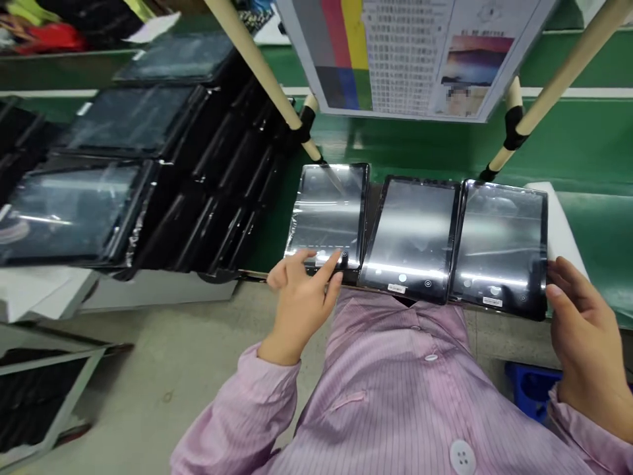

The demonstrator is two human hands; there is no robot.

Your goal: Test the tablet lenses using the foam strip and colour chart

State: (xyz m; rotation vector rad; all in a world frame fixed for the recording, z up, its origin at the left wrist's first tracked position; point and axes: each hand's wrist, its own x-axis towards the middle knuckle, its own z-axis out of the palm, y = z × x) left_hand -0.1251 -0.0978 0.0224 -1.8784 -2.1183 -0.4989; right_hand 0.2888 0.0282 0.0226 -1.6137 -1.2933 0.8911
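Three black tablets with glossy screens lie side by side along the bench's front edge: a left tablet (pixel 329 204), a middle tablet (pixel 415 227) and a right tablet (pixel 502 234). White labels sit near their lower edges. Over the lower part of the left tablet is my left hand (pixel 301 297), fingers apart, with its index fingertip at the screen near a small round icon. My right hand (pixel 581 316) has its thumb and fingers at the right edge of the right tablet, gripping that edge.
Tall stacks of black tablets (pixel 99 125) fill the left side of the green bench (pixel 593 145). A printed colour sheet (pixel 410 59) hangs on beige poles (pixel 262 66) above the tablets. A white box (pixel 564 224) lies right; a blue bin (pixel 531 386) stands below.
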